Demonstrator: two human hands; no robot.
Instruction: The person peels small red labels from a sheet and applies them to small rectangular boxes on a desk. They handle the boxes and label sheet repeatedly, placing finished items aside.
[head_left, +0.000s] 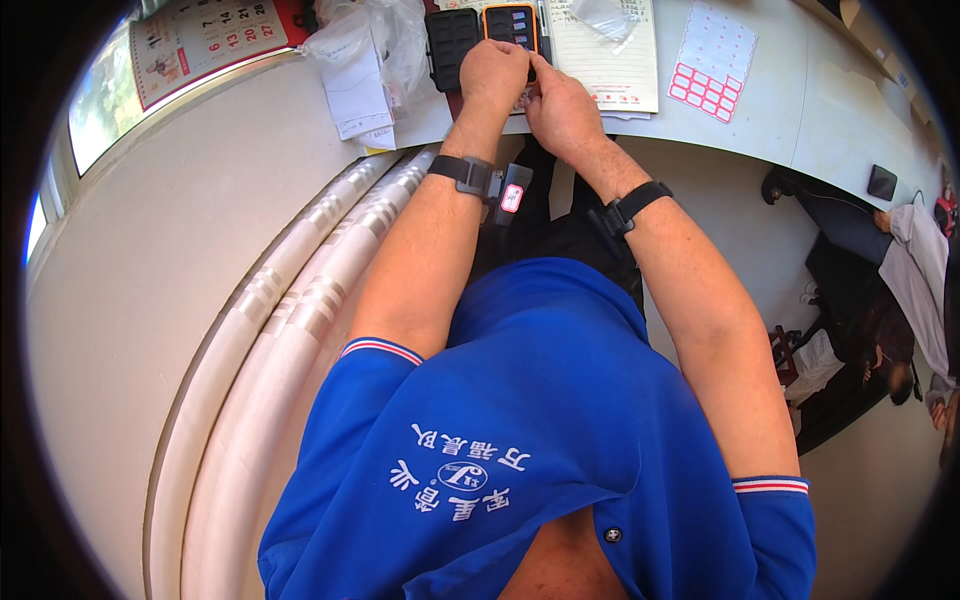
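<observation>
My left hand (495, 71) is curled over the near end of an open memory card case, its fingers folded in. My right hand (562, 109) meets it from the right, with thumb and forefinger close to the left fingertips. Whatever is between the fingertips is too hidden to make out. The orange-rimmed half (517, 25) of the case holds several small cards in slots. To its left lies the black slotted half (452, 49). Each wrist wears a black strap, and a grey device (514, 193) with a small label is on the left one.
A lined notebook (607, 75) bears a clear plastic bag (606, 21); a pen (545, 34) lies beside the case. Farther right is a sheet of red-bordered stickers (712, 60). Papers (352, 97) and a plastic bag (401, 45) sit left. Other people (919, 247) are at the right.
</observation>
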